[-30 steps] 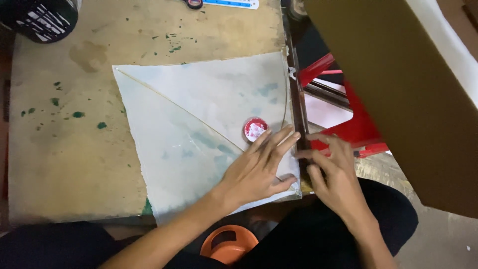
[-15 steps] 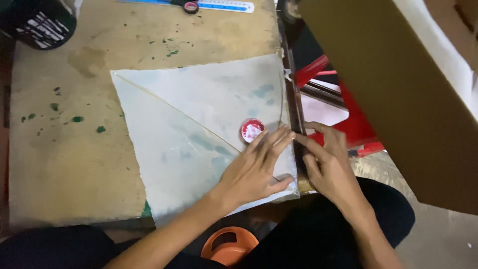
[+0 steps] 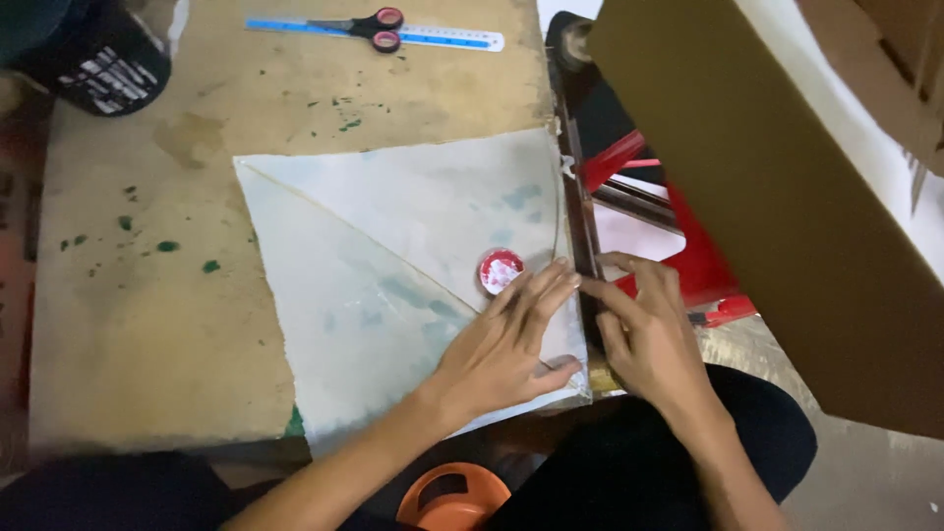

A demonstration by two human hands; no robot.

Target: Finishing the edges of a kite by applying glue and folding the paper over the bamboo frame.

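- Two hands work the right border of the pale sheet [image 3: 393, 285]: your left hand [image 3: 506, 344] lies flat on it with fingers spread and pressing down, and your right hand [image 3: 644, 339] sits just past that border with its fingertips drawn together on the sheet's edge, pinching or pressing it against the dark strip [image 3: 580, 226] along the side of the bench [image 3: 138, 315]. I cannot tell which.
- The sheet lies on the bench with its right border flush to that strip and its near corner hanging slightly over the front; a thin curved rib crosses it diagonally.
- To do this well, I judge you should keep the left palm weighting the sheet so it cannot creep, and work the right fingertips along the border in short presses.
- The small red-rimmed pot [image 3: 501, 270] stands on the sheet, touching your left fingertips. A wide sweep could tip it.
- Right of the sheet, room is tight: the red frame [image 3: 703, 261] and the large cardboard panel [image 3: 777, 187] crowd your right hand.
- Left of the sheet there is bare bench; beyond its far edge lie the scissors [image 3: 369, 27] on a blue ruler [image 3: 447, 37], well apart.
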